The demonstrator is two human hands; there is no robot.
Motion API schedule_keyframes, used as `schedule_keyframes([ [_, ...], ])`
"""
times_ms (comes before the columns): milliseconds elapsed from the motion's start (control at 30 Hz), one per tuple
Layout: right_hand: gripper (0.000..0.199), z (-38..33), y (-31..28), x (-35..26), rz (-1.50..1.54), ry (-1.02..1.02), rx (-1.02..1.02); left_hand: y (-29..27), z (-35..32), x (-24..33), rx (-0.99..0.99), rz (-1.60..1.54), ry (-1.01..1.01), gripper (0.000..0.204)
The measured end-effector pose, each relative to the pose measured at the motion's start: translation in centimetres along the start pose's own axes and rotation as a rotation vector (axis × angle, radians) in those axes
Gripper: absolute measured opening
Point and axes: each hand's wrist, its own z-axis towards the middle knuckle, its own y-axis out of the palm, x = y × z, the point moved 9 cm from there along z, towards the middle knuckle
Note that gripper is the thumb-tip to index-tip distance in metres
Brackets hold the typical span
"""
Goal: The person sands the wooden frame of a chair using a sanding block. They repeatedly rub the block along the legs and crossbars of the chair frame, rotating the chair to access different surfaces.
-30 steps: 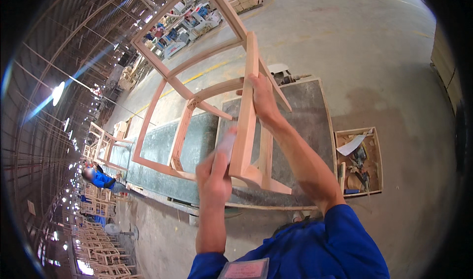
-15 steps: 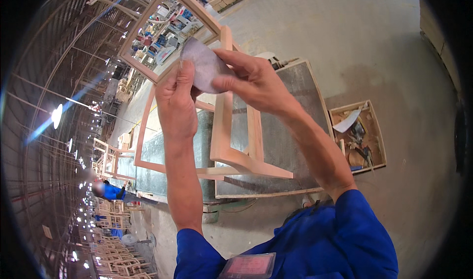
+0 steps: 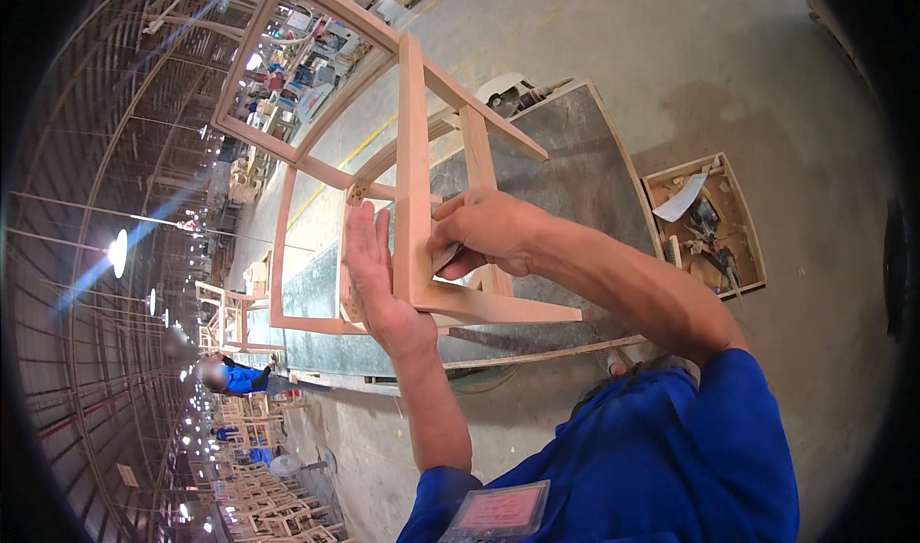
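Note:
A bare wooden chair frame [image 3: 414, 150] lies tipped on the dark-topped workbench [image 3: 575, 188], its open back frame reaching up to the far left. My left hand [image 3: 376, 279] is against the left side of a chair rail near the corner, fingers stretched out and flat. On the other side of that rail, my right hand [image 3: 491, 231] is closed on a piece of grey sandpaper [image 3: 445, 255] and presses it at the inner corner. Most of the sandpaper is hidden under my fingers.
An open wooden box [image 3: 757, 241] with tools and scraps sits right of the bench. A power tool [image 3: 508, 92] lies at the bench's far edge. Further left, a person in blue [image 3: 241, 378] is beside the row of benches, with several chair frames [image 3: 278, 505] behind.
Both hands have come down from holding the sandpaper up between them. My left hand has let go of it and moved to the chair rail; my right hand has brought it to the corner.

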Motion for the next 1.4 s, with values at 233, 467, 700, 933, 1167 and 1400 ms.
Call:
schedule_keyframes([
  [233,0.015,3.1,-5.1,-4.1,0.136,-0.089,0.228,1.0,0.0,1.6,0.169,0.267,0.164,0.060],
  [467,0.024,-2.3,-0.8,-1.2,-0.548,-0.193,-0.052,-0.2,-0.4,0.8,0.203,0.151,0.170,0.059],
  [700,0.048,-5.1,2.0,1.0,-1.032,-0.582,-0.098,-0.6,-0.8,0.3,0.244,-0.002,0.204,0.057],
  [933,0.053,-6.2,-0.9,4.8,-1.132,-0.499,0.000,-1.3,-1.1,1.0,0.274,0.017,0.361,0.064],
  [1167,0.030,-11.7,-16.4,8.5,-1.040,-0.257,0.482,-6.6,-9.7,-4.2,0.145,0.295,0.252,0.035],
  [1400,0.034,-22.3,-37.5,22.1,-0.910,0.390,1.050,5.0,-27.5,-24.5,-0.887,0.171,-0.550,0.024],
])
